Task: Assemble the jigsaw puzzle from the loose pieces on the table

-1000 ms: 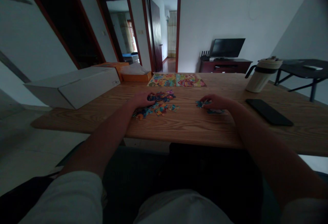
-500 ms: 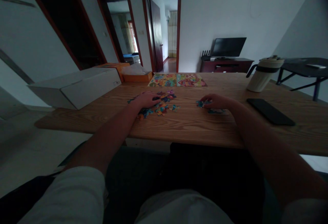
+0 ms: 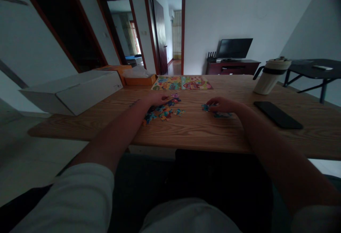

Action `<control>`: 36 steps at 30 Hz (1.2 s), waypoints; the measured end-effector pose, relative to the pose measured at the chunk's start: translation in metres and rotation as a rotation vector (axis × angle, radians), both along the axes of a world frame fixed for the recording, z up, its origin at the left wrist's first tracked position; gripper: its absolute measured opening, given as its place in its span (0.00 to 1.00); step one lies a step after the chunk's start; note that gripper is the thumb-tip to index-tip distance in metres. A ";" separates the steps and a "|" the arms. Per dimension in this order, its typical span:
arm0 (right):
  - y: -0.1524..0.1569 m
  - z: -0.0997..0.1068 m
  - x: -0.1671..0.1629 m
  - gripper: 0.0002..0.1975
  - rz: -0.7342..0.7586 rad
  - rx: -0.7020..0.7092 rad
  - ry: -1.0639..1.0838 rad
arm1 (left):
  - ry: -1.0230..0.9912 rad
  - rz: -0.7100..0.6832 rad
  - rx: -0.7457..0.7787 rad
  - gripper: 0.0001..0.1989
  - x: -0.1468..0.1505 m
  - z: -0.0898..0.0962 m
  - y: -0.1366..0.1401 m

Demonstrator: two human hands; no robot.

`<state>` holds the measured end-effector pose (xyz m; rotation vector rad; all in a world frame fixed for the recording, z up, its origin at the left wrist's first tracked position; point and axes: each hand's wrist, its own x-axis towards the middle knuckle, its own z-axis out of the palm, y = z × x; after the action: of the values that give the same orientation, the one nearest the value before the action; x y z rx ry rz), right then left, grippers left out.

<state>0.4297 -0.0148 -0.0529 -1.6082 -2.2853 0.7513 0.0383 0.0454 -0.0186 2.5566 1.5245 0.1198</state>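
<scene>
A loose heap of colourful jigsaw puzzle pieces point(image 3: 162, 113) lies on the wooden table, left of the middle. Over the far side of this heap is my left hand point(image 3: 156, 99), its fingers curled down and together among the pieces. Whatever is between those fingertips is hidden. My right hand point(image 3: 221, 104) rests at a smaller group of pieces to the right, thumb and fingers closed on a blue-green puzzle piece point(image 3: 205, 107). More joined or overlapping pieces point(image 3: 221, 115) lie flat under that hand, partly covered by it.
Behind the heap lies a bright printed picture sheet point(image 3: 183, 83). A long white box point(image 3: 87, 89) and an open orange box point(image 3: 140, 80) stand at the left. On the right are a black phone-like slab point(image 3: 277, 114) and a beige tumbler with a handle point(image 3: 269, 78).
My left hand has shifted slightly toward the heap's far side, uncovering more pieces on the near side. My right hand stays at its group. The whole view has turned a little.
</scene>
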 end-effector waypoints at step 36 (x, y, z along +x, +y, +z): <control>-0.003 0.004 -0.002 0.17 -0.001 0.027 -0.032 | -0.409 0.280 0.009 0.23 -0.002 0.012 -0.022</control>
<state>0.4275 -0.0175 -0.0491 -1.6211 -2.3069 0.6965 0.0359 0.0232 -0.0063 2.1299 1.6922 0.6405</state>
